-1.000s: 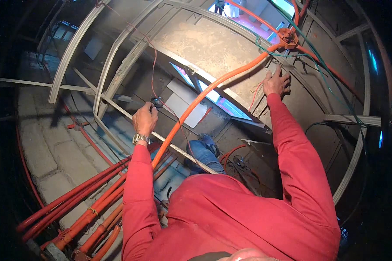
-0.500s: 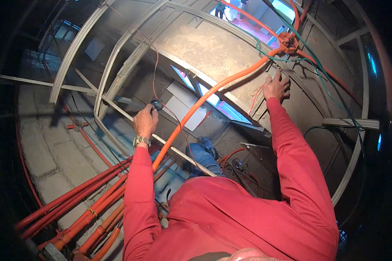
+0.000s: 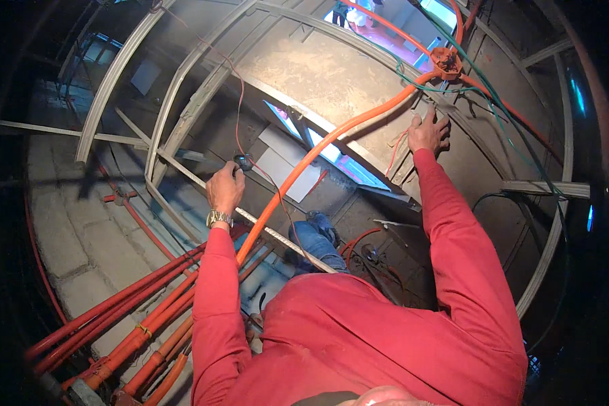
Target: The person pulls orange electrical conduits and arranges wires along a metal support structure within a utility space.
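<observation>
My left hand [image 3: 224, 184], with a metal watch at the wrist, is closed at the fingertips on a small dark round object [image 3: 243, 163], beside a thin red wire [image 3: 266, 176] that hangs down. My right hand [image 3: 429, 132] rests with curled, parted fingers against a pale metal channel [image 3: 407, 166] at the right end of a dusty beige board [image 3: 311, 81]. A thick orange conduit [image 3: 342, 128] runs between my hands up to an orange junction box [image 3: 446, 64], with green wires [image 3: 494, 101] draped past it. Whatever lies under my right fingertips is too small to tell.
Curved metal framing [image 3: 108, 78] surrounds me. Red and orange pipes [image 3: 115, 318] run along pale blocks [image 3: 81, 237] at lower left. My jeans-clad leg [image 3: 314, 247] shows below a white sheet [image 3: 281, 166] and a lit opening [image 3: 348, 166]. Another person [image 3: 340, 13] is visible through the top opening.
My left hand has moved very slightly down and right since a second ago, its fingertips still at the dark object. My right hand has shifted a little downward along the board.
</observation>
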A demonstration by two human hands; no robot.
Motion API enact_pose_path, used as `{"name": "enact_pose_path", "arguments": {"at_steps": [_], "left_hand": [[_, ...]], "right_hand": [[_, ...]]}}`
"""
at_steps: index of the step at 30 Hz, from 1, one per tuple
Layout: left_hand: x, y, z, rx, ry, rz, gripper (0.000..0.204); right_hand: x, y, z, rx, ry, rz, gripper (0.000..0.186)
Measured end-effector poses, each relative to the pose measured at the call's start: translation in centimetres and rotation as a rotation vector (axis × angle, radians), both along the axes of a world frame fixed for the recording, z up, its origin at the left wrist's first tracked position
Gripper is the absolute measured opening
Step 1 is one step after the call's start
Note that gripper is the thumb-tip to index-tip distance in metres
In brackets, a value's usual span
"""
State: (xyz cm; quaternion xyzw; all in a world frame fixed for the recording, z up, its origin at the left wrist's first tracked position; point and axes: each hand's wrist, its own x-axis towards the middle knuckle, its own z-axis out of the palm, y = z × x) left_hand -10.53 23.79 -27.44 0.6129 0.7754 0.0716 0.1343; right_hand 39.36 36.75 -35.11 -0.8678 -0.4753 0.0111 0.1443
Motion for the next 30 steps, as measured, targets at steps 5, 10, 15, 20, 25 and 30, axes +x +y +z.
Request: {"name": "enact_pose_path", "arguments": {"at_steps": [5, 10, 15, 20, 25, 30], "left_hand": [[-0.11, -0.04, -0.12, 0.003, -0.006, -0.007, 0.027], [0.2, 0.04, 0.14, 0.006, 0.002, -0.025, 0.026], [0.42, 0.07, 0.22, -0.007, 0.025, -0.033, 0.025], [0.02, -0.13, -0.35, 0.004, 0.054, -0.057, 0.028], [0.26, 0.02, -0.27, -0.003, 0.051, -0.061, 0.028], [0.37, -0.11, -0.26, -0.008, 0.051, -0.051, 0.027]], "right_hand": [[-0.03, 0.02, 0.15, 0.001, 0.056, -0.006, 0.063], [-0.05, -0.3, 0.53, -0.001, 0.032, 0.013, 0.061], [0.05, -0.14, 0.34, 0.034, 0.017, 0.016, 0.06], [0.01, -0.18, 0.49, 0.001, 0.044, 0.002, 0.062], [0.21, -0.26, 0.44, 0.026, 0.046, -0.005, 0.062], [0.13, -0.25, 0.17, 0.04, 0.028, -0.002, 0.063]]}}
